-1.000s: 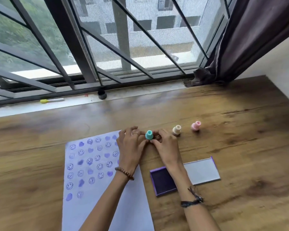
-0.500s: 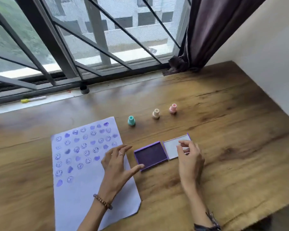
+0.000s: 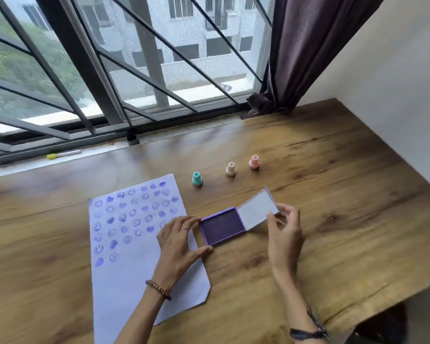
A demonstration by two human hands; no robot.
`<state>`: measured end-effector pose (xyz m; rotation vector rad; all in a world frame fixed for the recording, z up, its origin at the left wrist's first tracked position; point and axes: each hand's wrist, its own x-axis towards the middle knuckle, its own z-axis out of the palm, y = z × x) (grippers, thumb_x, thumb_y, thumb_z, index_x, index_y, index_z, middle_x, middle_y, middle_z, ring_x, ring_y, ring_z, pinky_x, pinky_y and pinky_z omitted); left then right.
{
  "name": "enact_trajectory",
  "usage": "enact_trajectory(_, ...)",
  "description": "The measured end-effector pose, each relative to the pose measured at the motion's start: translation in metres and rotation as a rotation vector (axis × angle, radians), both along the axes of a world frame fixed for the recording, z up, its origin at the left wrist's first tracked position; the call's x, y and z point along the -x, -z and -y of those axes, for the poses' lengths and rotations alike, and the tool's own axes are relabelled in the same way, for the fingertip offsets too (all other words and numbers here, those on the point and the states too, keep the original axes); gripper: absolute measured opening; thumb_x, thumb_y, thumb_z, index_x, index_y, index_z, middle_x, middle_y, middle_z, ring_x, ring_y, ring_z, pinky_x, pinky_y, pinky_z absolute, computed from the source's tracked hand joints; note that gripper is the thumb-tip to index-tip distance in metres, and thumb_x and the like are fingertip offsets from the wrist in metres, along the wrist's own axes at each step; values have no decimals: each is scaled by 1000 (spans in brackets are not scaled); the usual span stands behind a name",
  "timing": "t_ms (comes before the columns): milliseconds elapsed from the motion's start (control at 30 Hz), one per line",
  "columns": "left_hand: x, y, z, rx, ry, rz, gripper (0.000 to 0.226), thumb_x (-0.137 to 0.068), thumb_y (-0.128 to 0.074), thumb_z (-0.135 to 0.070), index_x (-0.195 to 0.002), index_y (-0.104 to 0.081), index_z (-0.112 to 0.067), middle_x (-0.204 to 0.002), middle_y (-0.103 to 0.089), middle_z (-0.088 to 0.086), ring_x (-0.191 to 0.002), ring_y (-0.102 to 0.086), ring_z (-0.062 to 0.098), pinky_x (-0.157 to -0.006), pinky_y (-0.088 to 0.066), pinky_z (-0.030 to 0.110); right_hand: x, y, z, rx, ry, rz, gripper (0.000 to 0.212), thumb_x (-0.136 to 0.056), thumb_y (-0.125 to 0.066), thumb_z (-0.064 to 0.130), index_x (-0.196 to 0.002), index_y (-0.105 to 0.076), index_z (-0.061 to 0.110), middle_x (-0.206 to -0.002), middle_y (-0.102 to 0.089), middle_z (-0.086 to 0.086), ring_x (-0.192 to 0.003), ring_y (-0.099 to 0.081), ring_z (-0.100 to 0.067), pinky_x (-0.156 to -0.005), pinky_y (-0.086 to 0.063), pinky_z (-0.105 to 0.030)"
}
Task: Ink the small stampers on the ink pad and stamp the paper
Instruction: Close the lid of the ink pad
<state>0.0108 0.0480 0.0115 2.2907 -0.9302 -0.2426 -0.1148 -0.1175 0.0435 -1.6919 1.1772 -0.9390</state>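
A purple ink pad (image 3: 222, 227) lies open on the wooden table (image 3: 333, 194). My left hand (image 3: 178, 240) braces the pad's left edge with fingers and thumb. My right hand (image 3: 283, 232) pinches the pad's grey lid (image 3: 256, 211), which is tilted up off the table. Three small stampers stand in a row behind the pad: teal (image 3: 197, 179), cream (image 3: 230, 169) and pink (image 3: 254, 162). A white paper (image 3: 134, 244) covered with purple smiley and heart prints lies to the left, partly under my left hand.
The window sill at the back holds a yellow-capped marker (image 3: 63, 154) and a small black cap (image 3: 132, 139). A dark curtain (image 3: 295, 58) hangs at the back right beside a white wall. The table's right edge drops off near my right forearm.
Both hands left the teal stamper and came down to the ink pad. The lid, flat half a second ago, is now lifted at its outer edge by my right hand.
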Motion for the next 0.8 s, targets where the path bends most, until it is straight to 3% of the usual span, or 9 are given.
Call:
enact_trajectory(67, 1, 0, 0, 5, -13, 1, 66, -61, -78, -47, -118, -53, -26, -123, -55, -4, -120, -42, 17, -93, -20, 27, 0, -7, -15, 184, -123, -29, 19, -83, -62, 7, -97, -58, 19, -91, -64, 3, -80, -60, -7, -69, -43, -7)
enact_trajectory(167, 2, -1, 0, 4, -25, -11, 66, -60, -78, -49, -117, -53, -27, -124, -54, -6, -121, -42, 17, -94, -20, 27, 3, -1, -41, 481, -363, -168, 14, -85, -62, 8, -95, -61, 18, -90, -66, 3, -86, -59, -8, -77, -45, -19)
enact_trajectory(267, 1, -2, -1, -2, -19, -44, 68, -60, -77, -50, -119, -52, -27, -127, -52, -6, -123, -39, 16, -95, -19, 27, 5, 10, -60, 646, -522, -290, 13, -90, -54, 17, -94, -66, 18, -91, -69, 1, -89, -65, -14, -76, -54, -29)
enact_trajectory(367, -4, -5, -3, -15, 4, -75, 64, -64, -75, -47, -121, -52, -27, -130, -51, -6, -124, -38, 17, -96, -20, 28, 6, 22, -69, 739, -563, -359, 12, -83, -64, 12, -91, -69, 19, -87, -71, 2, -82, -67, -14, -72, -54, -27)
enact_trajectory(433, -6, -7, -5, -10, 11, -102, 58, -69, -74, -41, -121, -53, -27, -131, -51, -6, -125, -38, 17, -99, -21, 30, 6, 26, -71, 739, -590, -378, 15, -79, -69, 10, -91, -70, 19, -85, -71, 3, -80, -66, -14, -74, -51, -25)
enact_trajectory(500, -6, -8, -5, -5, 8, -130, 50, -75, -71, -34, -121, -53, -26, -131, -51, -5, -125, -39, 18, -102, -23, 32, 5, 24, -71, 702, -570, -370, 10, -84, -62, 16, -89, -70, 18, -86, -71, 2, -83, -66, -15, -73, -53, -28)
enact_trajectory(567, -7, -8, -6, 8, 2, -129, 41, -80, -66, -27, -120, -54, -25, -130, -52, -4, -125, -41, 18, -102, -23, 32, 0, 20, -69, 545, -476, -362, 12, -81, -65, 22, -91, -69, 16, -96, -70, -2, -91, -66, -20, -77, -54, -34)
enact_trajectory(667, -7, -8, -6, 23, -3, -121, 36, -84, -61, -15, -118, -56, -24, -128, -54, -3, -124, -43, 17, -102, -26, 34, -12, 16, -67, 260, -370, -470, 44, -67, -78, 35, -105, -64, 17, -127, -54, -13, -116, -52, -29, -91, -48, -37)
enact_trajectory(800, -8, -7, -6, 36, -3, -118, 37, -84, -57, -6, -117, -57, -23, -127, -55, -3, -122, -45, 18, -102, -28, 35, -23, 17, -68, 213, -388, -577, 58, -67, -74, 41, -118, -55, 19, -141, -36, -18, -128, -37, -34, -102, -37, -39)
